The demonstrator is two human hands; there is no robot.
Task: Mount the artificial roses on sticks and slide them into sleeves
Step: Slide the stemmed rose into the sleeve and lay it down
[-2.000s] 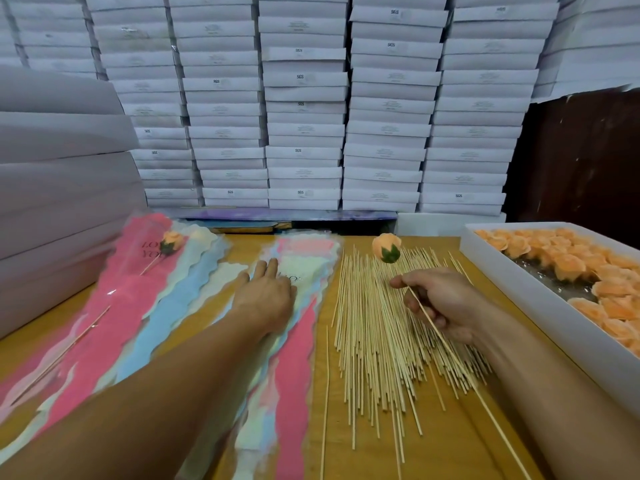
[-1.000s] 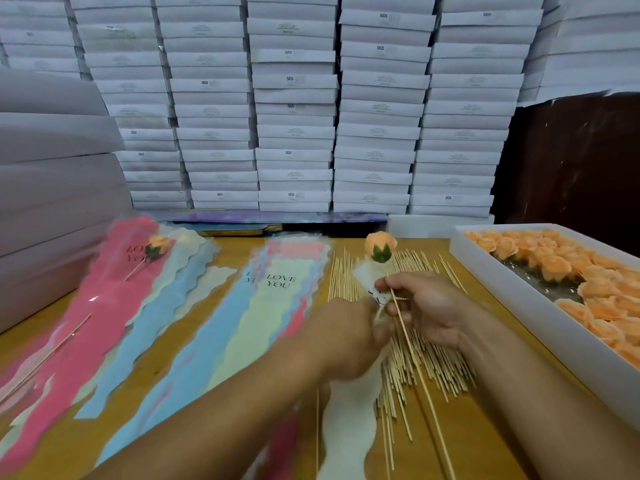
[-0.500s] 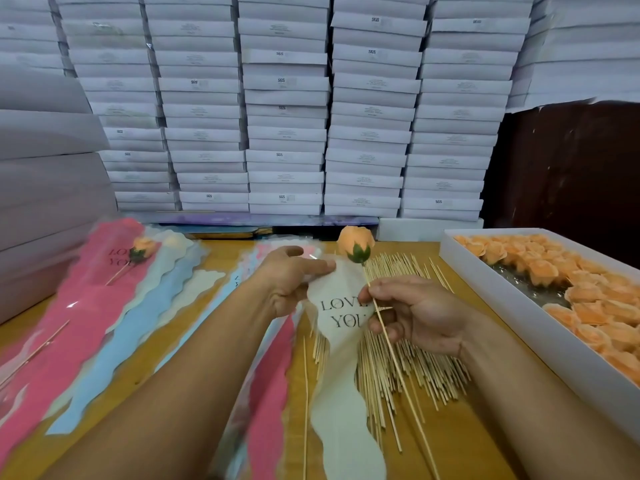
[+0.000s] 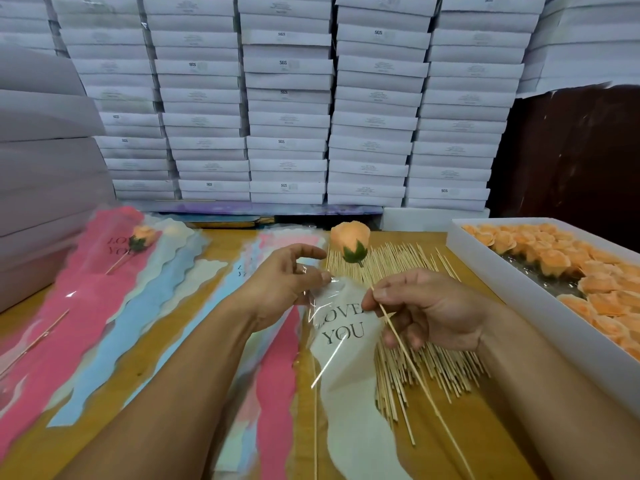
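My right hand (image 4: pixel 427 310) pinches a thin wooden stick (image 4: pixel 412 362) that carries an orange rose (image 4: pixel 350 239) with green sepals at its upper end. My left hand (image 4: pixel 282 284) pinches the top edge of a clear and white sleeve (image 4: pixel 349 382) printed "LOVE YOU", held up beside the stick. The sleeve hangs down over the table between my arms. A pile of bare sticks (image 4: pixel 412 344) lies under my right hand.
A white box of orange roses (image 4: pixel 561 268) stands at the right. Pink, blue and white sleeves (image 4: pixel 114 317) are fanned out on the left; one sleeved rose (image 4: pixel 142 237) lies on them. Stacks of white boxes (image 4: pixel 287 109) wall the back and left.
My left hand left the sleeve pile with one white sleeve and brought it to the rose stick. My right hand kept the stick raised.
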